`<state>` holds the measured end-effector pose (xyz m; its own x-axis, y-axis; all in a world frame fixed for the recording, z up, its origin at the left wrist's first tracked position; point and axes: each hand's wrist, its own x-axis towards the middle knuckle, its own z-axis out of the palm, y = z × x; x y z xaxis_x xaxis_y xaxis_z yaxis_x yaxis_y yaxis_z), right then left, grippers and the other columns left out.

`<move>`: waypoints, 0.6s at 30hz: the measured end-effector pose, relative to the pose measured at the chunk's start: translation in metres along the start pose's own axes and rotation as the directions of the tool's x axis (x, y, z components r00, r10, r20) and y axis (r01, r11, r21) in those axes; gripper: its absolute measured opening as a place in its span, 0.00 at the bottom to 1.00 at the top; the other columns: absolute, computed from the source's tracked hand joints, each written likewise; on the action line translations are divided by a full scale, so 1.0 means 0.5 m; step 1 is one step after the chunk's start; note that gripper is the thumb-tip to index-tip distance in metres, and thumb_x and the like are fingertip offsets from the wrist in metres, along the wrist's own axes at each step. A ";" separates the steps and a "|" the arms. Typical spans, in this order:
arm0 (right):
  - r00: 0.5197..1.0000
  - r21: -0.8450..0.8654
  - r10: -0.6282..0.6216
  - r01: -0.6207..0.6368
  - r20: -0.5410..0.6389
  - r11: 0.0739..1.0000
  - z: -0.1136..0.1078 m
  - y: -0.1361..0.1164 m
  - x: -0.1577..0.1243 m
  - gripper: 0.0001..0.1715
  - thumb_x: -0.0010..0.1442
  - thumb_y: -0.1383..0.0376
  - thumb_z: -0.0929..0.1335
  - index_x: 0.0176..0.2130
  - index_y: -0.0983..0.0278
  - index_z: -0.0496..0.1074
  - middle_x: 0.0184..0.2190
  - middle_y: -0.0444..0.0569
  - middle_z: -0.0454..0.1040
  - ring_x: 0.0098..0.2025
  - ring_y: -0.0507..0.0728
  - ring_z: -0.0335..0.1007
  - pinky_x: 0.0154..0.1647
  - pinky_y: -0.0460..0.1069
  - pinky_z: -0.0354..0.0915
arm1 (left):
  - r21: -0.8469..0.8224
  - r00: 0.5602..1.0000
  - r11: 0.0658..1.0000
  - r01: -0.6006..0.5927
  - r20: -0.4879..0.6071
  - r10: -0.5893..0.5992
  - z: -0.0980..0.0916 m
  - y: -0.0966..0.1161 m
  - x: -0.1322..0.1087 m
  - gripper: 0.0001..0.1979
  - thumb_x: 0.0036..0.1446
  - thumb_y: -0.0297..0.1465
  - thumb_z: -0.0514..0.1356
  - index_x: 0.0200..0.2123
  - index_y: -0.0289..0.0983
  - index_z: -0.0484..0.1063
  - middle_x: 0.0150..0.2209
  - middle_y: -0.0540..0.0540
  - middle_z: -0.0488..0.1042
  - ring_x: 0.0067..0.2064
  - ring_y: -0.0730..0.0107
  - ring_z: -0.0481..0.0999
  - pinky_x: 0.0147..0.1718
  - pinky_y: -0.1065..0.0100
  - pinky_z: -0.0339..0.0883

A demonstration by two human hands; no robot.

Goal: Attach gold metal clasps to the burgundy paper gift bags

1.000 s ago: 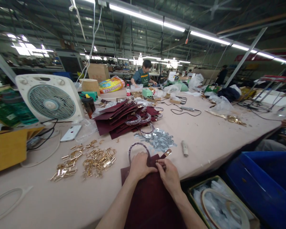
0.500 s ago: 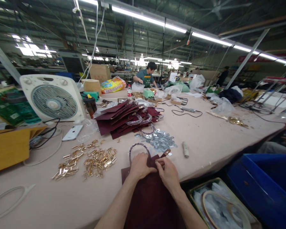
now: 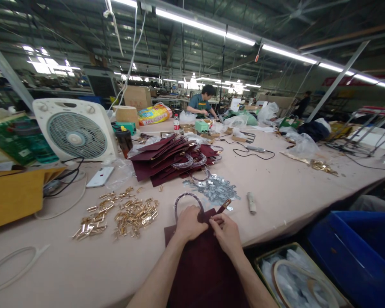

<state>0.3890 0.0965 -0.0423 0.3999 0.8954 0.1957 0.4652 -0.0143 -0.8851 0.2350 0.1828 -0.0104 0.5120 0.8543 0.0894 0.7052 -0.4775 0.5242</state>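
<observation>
A dark maroon bag panel (image 3: 208, 269) lies in front of me at the table's edge, with a curved, plastic-wrapped handle (image 3: 186, 195) at its top. My left hand (image 3: 190, 224) is closed on the panel by the foot of the handle, its thumb lying across the front. At the panel's top edge, the thumb and fingers of my right hand (image 3: 225, 231) pinch together on something too small to make out. Just above them a short maroon strap with a gold metal end (image 3: 224, 205) sticks up. Beyond lies a heap of flat silver metal plates (image 3: 220, 191).
Gold fittings (image 3: 136, 217) lie heaped at left, near a phone (image 3: 100, 177) and a white fan (image 3: 75, 130). Behind is a stack of maroon bag pieces (image 3: 162, 160). A blue bin (image 3: 356, 244) stands at right. A co-worker (image 3: 200, 104) works across the table.
The view has shifted slightly, so the table's things sit a little further right. The gold-ended strap stands a little more upright. Both hands keep nearly the same place on the bag panel.
</observation>
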 end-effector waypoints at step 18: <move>0.956 0.351 0.206 -0.269 0.207 0.897 -0.040 0.005 0.031 0.51 0.51 0.50 0.79 0.65 0.64 0.61 0.33 0.46 0.79 0.21 0.50 0.67 0.20 0.45 0.60 | -0.028 0.993 0.997 0.069 -0.093 -0.071 0.017 0.006 0.002 0.21 0.59 0.52 0.62 0.33 0.38 0.76 0.38 0.42 0.78 0.41 0.56 0.77 0.38 0.64 0.62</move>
<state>0.4121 0.1016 -0.0330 0.3148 0.9456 -0.0826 0.0320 -0.0976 -0.9947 0.2418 0.1803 -0.0157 0.4130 0.9014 0.1299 0.7248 -0.4117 0.5525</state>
